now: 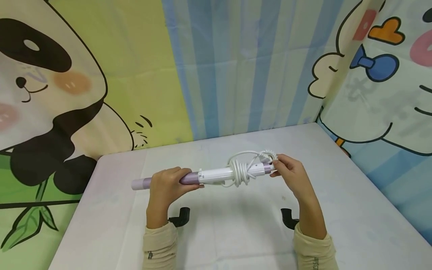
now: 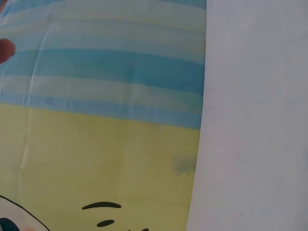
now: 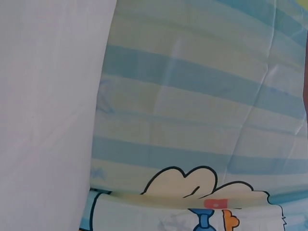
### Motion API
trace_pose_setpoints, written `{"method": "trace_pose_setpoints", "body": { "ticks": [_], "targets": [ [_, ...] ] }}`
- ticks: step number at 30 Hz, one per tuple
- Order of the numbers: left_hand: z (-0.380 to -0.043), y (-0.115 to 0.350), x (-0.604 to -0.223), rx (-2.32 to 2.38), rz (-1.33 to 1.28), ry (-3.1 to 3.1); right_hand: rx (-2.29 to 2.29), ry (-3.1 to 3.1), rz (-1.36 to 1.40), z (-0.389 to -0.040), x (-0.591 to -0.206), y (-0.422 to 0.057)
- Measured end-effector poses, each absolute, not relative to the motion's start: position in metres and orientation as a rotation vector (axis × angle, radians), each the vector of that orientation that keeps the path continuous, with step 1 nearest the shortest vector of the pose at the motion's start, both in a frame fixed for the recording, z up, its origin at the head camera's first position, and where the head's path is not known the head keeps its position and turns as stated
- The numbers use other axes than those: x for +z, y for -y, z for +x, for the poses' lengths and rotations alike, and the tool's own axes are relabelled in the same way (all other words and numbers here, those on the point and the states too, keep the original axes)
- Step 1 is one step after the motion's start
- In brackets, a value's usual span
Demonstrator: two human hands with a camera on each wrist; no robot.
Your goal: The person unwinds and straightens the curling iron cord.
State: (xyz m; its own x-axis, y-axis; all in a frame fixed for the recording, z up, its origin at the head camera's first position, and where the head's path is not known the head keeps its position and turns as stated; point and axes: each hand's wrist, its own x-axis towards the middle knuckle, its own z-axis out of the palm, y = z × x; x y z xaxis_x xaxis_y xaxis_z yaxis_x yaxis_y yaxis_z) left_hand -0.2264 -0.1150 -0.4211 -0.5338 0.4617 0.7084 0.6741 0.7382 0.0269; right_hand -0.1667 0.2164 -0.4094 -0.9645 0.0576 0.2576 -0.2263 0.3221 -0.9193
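Observation:
A white and purple curling iron point(image 1: 216, 174) is held level above the white table, with its white cord point(image 1: 240, 173) wound round the handle. My left hand point(image 1: 166, 187) grips the purple barrel, whose pale tip point(image 1: 137, 184) sticks out to the left. At the handle's right end, the thumb and fingers of my right hand point(image 1: 291, 173) pinch the end beside the coiled part of the cord point(image 1: 270, 155). In the left wrist view only a fingertip point(image 2: 6, 51) shows at the edge; the right wrist view shows mostly cloth and table.
The white table point(image 1: 229, 232) stretches beneath both hands. Behind it hangs a striped and yellow cloth point(image 1: 236, 75) with a panda print, and another printed cloth point(image 1: 378, 97) closes the right side. Black curved pieces point(image 1: 184, 216) show beside both wrists.

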Motion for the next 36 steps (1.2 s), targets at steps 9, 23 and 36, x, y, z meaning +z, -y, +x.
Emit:
{"method": "trace_pose_setpoints", "body": {
  "ticks": [9,23,36],
  "targets": [
    [-0.2261,0.1163,-0.419,-0.405,-0.853,2.263,1.749,2.288,0.137,-0.1672,-0.4057,-0.2124],
    [-0.2261,0.1137,-0.4192,-0.422,-0.847,2.368,1.841,2.25,0.086,-0.1679,-0.4086,-0.2154],
    [-0.2241,0.1164,-0.4203,-0.468,-0.792,2.551,1.899,2.224,0.026,-0.1722,-0.414,-0.2127]
  ]
}}
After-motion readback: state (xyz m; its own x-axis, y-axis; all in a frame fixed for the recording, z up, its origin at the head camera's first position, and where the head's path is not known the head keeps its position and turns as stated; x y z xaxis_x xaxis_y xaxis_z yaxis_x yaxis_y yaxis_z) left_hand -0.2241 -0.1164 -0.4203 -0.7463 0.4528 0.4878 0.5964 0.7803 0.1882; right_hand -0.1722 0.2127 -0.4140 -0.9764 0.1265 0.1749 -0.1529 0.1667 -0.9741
